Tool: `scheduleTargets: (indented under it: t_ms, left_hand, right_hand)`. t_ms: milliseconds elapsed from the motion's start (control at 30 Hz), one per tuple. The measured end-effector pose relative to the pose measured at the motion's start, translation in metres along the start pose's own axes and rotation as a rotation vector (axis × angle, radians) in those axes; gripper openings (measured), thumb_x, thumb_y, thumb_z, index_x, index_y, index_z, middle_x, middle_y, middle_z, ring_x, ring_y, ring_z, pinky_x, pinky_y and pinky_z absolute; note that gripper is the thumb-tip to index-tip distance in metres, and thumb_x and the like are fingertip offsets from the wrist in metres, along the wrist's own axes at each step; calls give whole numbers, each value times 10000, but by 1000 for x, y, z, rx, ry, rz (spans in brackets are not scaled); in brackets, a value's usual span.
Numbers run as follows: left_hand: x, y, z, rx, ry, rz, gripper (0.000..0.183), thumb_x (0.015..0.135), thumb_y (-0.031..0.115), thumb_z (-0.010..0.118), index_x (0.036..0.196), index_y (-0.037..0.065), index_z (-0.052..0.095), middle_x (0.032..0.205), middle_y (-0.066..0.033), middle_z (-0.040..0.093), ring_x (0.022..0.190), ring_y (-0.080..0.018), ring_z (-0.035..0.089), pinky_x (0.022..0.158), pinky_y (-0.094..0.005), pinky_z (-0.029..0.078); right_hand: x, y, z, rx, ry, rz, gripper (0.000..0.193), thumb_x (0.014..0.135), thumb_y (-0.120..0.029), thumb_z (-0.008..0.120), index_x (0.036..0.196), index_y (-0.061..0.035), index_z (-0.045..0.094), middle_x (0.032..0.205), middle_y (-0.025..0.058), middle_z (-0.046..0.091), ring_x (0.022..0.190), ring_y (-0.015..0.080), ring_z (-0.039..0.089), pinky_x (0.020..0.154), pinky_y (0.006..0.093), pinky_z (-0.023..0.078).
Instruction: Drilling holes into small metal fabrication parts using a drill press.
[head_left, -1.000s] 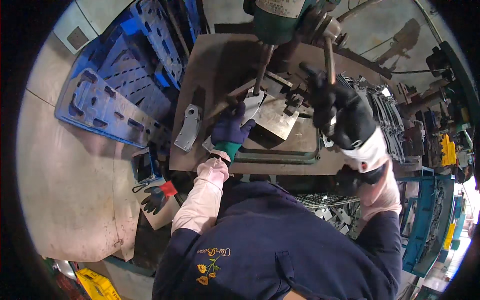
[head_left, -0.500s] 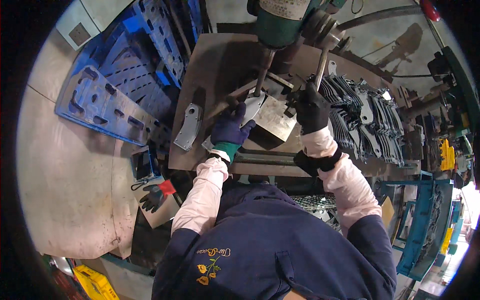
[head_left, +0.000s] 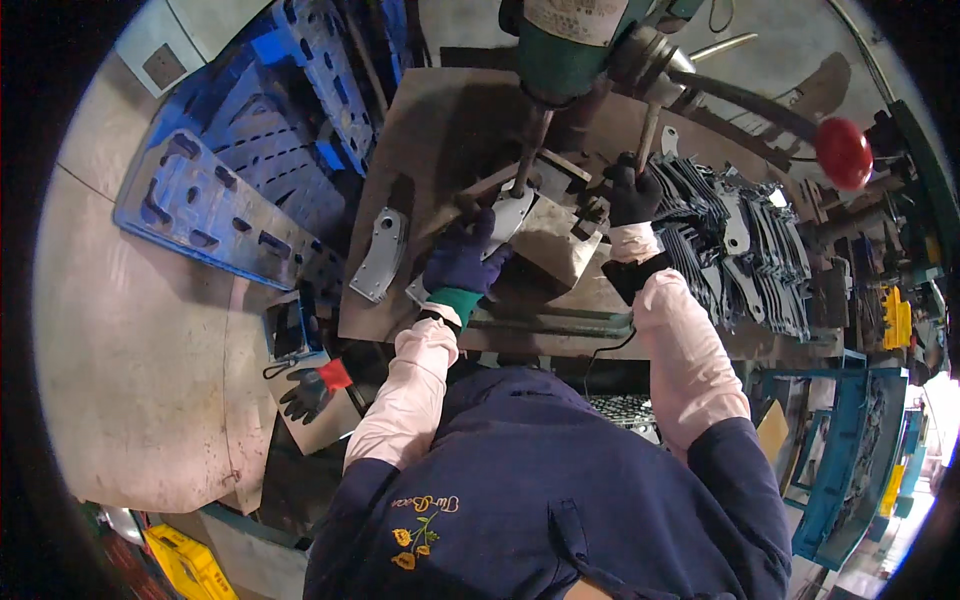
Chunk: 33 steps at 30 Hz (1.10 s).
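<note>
A green drill press (head_left: pixel 562 65) stands at the far side of the work table, its spindle (head_left: pixel 533 150) reaching down to a flat grey metal plate (head_left: pixel 511 216). My left hand (head_left: pixel 462 262), in a dark blue glove with a green cuff, grips that plate at its near left edge. Beside the plate sits a metal fixture block (head_left: pixel 552 236). With a black glove on, my right hand (head_left: pixel 632 193) is closed round a feed lever (head_left: pixel 648 135) of the press. The fingertips of both hands are partly hidden.
A similar loose plate (head_left: pixel 383 255) lies left of my left hand. Stacked dark metal plates (head_left: pixel 735 235) cover the table's right side. Another press lever ends in a red knob (head_left: pixel 844 153). Blue slotted panels (head_left: pixel 210 205) stand at left; a teal rack (head_left: pixel 850 460) is at right.
My right hand has moved slightly away from me with the lever. The red-knobbed lever has swung down and nearer. My left hand stays on the plate.
</note>
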<state>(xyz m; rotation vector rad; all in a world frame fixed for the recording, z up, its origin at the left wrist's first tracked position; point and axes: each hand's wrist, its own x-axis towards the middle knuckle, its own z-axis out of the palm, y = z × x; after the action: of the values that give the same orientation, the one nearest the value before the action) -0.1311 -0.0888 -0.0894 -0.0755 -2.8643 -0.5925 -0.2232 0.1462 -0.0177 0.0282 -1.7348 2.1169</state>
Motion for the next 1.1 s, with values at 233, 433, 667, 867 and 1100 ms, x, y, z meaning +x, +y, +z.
scheduleTargets:
  t_ms: [233,433,667,867,1100]
  left_hand:
    - [-1,-2,2,76,12,19,691,788,551,605,1388,269,410,1279,-139,553,1110,-383,543,934,-477,449]
    - [-1,-4,3,79,-19,37,709,809,581,558,1409,248,383,1290,-147,542,1125,-394,531,963,-483,420]
    - [0,-9,4,100,-14,64,723,822,633,488,1437,294,316,1407,-101,445,1167,-337,515,950,-474,431]
    - [-9,-17,4,38,68,66,738,820,593,543,1432,230,345,1275,-176,542,1130,-402,529,957,-495,422]
    - [-5,0,-4,-45,-54,-28,721,828,565,556,1430,228,345,1296,-191,520,1123,-407,533,936,-493,440]
  right_hand:
    - [23,27,-13,-172,78,-99,173,893,-147,596,921,7,670,742,34,648,642,105,583,539,264,470]
    - [34,27,-14,-298,39,-248,219,908,-188,598,876,15,674,720,29,648,629,93,569,618,260,455]
    - [88,21,-34,-190,-195,9,321,884,-342,626,840,-36,712,667,51,659,597,138,590,588,301,478]
    - [167,50,-41,-1039,-194,-529,272,873,-256,581,1064,-70,629,858,203,657,752,351,644,625,432,494]
    - [155,78,-71,-721,-36,-317,235,845,-288,620,980,-101,667,813,165,661,716,321,637,598,409,486]
